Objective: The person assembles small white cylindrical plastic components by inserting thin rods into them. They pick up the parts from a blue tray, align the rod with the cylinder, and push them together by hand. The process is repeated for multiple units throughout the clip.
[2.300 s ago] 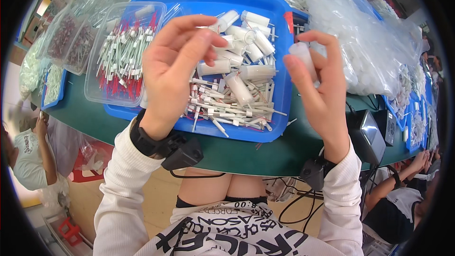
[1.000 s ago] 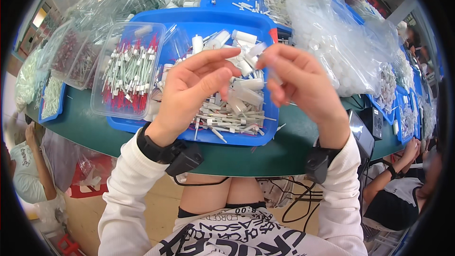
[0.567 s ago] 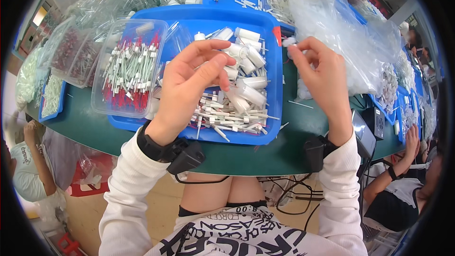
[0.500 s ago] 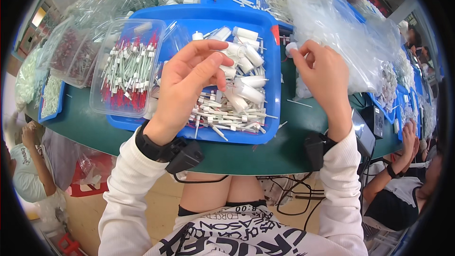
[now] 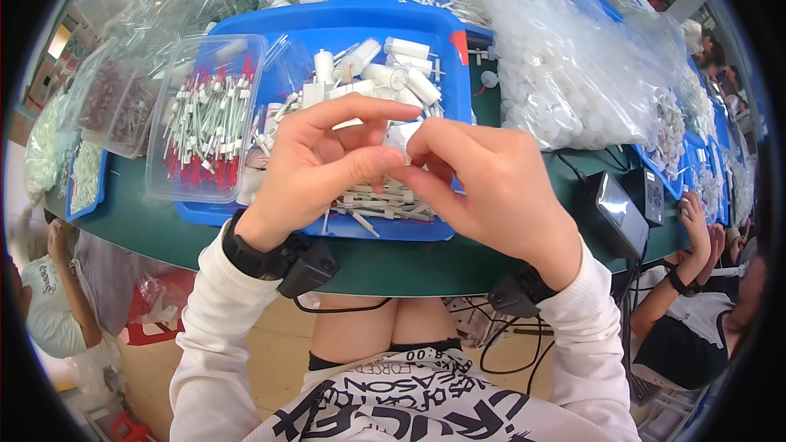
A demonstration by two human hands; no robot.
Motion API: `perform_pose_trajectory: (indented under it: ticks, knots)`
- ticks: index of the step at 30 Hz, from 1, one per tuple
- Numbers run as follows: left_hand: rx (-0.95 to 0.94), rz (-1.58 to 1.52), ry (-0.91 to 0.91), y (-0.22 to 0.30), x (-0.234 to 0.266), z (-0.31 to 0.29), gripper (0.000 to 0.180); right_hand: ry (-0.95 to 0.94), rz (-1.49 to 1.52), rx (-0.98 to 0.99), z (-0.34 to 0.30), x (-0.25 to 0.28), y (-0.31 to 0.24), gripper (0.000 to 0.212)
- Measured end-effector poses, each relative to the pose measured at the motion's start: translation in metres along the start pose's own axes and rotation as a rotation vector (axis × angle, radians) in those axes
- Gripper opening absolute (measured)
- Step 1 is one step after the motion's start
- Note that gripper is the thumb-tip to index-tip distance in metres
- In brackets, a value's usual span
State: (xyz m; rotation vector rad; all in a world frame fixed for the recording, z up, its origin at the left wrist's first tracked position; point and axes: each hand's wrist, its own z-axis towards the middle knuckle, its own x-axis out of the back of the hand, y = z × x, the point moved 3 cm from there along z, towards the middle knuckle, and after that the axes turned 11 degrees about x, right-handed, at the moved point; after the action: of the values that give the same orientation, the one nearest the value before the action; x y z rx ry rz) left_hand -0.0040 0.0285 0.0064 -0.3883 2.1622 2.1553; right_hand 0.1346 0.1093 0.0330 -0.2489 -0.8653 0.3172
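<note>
My left hand [image 5: 315,160] and my right hand [image 5: 491,188] meet over the blue tray [image 5: 360,20]. The left thumb touches the right fingertips, and its index finger reaches across above them. The right thumb and index finger are pinched together. A whitish piece [image 5: 400,136] shows between the hands, but the fingers hide most of it, so I cannot tell its kind. Behind the hands in the tray lie white cylinders [image 5: 407,48], some with clear sleeves. Thin white stick-like parts [image 5: 385,200] with fine wires lie nearer me.
A clear plastic box [image 5: 209,127] of white-and-red wired sticks overlaps the tray's left side. A clear bag [image 5: 565,90] of white caps lies right, with a round white piece [image 5: 489,79] beside it. A black device [image 5: 618,217] stands right; other people sit at both sides.
My right hand has moved left and down from beside the bag to meet my left hand over the tray. The round white piece stays beside the bag. The view has shifted slightly.
</note>
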Motion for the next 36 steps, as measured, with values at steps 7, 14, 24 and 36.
perform_pose_trajectory:
  ticks: [7, 14, 24, 36]
  knots:
    - [-0.034, 0.003, -0.012, 0.001, 0.006, 0.000, 0.029, -0.098, -0.007, -0.062, 0.003, 0.008, 0.015, 0.018]
    - [-0.066, -0.026, 0.102, 0.003, 0.012, 0.004, 0.030, -0.542, -0.237, -0.519, -0.037, 0.047, 0.049, 0.014]
    - [-0.013, -0.101, 0.109, 0.003, 0.011, 0.004, 0.030, -0.427, -0.330, -0.278, -0.039, 0.026, 0.054, 0.007]
    - [-0.020, -0.084, 0.030, 0.007, 0.004, 0.001, 0.036, 0.103, 0.240, -0.031, 0.013, 0.052, -0.010, 0.014]
